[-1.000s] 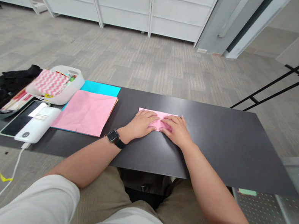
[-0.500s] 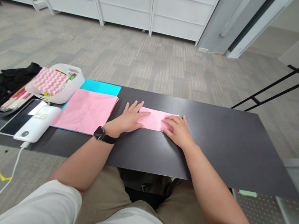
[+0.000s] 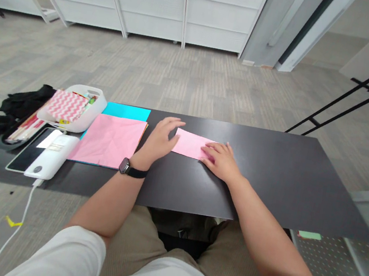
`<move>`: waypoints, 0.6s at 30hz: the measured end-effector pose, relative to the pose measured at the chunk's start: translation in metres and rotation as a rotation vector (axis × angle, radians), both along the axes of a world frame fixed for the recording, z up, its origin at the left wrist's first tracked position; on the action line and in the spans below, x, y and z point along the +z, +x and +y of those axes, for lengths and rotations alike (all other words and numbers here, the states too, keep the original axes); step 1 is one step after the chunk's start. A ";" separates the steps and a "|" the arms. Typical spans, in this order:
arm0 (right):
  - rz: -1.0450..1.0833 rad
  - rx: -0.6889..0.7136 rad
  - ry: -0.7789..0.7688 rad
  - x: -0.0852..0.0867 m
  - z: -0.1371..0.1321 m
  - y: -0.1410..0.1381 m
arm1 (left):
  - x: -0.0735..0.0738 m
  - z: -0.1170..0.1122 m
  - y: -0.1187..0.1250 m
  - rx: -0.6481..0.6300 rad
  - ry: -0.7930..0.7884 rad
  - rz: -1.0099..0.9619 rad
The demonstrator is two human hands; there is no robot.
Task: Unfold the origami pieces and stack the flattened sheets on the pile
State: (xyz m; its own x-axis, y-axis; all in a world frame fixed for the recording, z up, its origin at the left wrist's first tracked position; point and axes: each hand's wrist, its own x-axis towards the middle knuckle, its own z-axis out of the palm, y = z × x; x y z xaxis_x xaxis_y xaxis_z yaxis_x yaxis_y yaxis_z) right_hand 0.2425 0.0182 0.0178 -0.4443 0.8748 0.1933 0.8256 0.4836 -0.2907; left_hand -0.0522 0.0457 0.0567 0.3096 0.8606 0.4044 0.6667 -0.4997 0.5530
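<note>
A folded pink sheet of paper [image 3: 188, 144] lies as a narrow rectangle on the dark table [image 3: 280, 179], slightly turned. My right hand [image 3: 221, 160] rests over its right end, fingers spread flat on the paper. At the left end, my left hand [image 3: 162, 139] is raised a little, thumb apart from the fingers and nothing held. Its thumb is close to the paper's left edge; whether they touch I cannot tell. A black watch [image 3: 125, 166] is on my left wrist.
Left of my hands lies a stack of coloured paper [image 3: 108, 141], pink on top, with a blue sheet [image 3: 128, 111] behind. Further left are a white basket [image 3: 94, 110], a white power bank [image 3: 52, 157] with a cable, a phone [image 3: 30, 151] and black cloth [image 3: 27, 100].
My left hand has lifted off the paper's left end and its fingers have curved. The paper has turned slightly, its left end farther away. My right hand stays on it.
</note>
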 end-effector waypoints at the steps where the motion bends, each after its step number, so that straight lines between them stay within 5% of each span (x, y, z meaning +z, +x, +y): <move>1: -0.007 -0.010 0.004 0.001 -0.001 0.000 | 0.000 -0.005 0.011 -0.062 0.017 -0.018; 5: 0.029 -0.026 0.003 0.004 -0.002 0.002 | -0.013 -0.016 0.042 -0.277 -0.035 0.087; 10: 0.140 0.015 -0.006 -0.002 0.002 0.014 | -0.030 -0.005 0.043 -0.318 -0.067 0.179; 18: 0.268 0.092 -0.009 -0.012 0.008 0.024 | -0.033 0.006 0.038 -0.390 -0.044 0.164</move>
State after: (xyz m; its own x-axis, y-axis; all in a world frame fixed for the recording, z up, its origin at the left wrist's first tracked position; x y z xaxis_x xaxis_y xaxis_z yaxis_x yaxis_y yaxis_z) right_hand 0.2663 0.0258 0.0057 -0.4559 0.8353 0.3073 0.6714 0.5494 -0.4973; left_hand -0.0144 0.0518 0.0242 0.6723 0.6819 0.2881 0.5133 -0.7098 0.4823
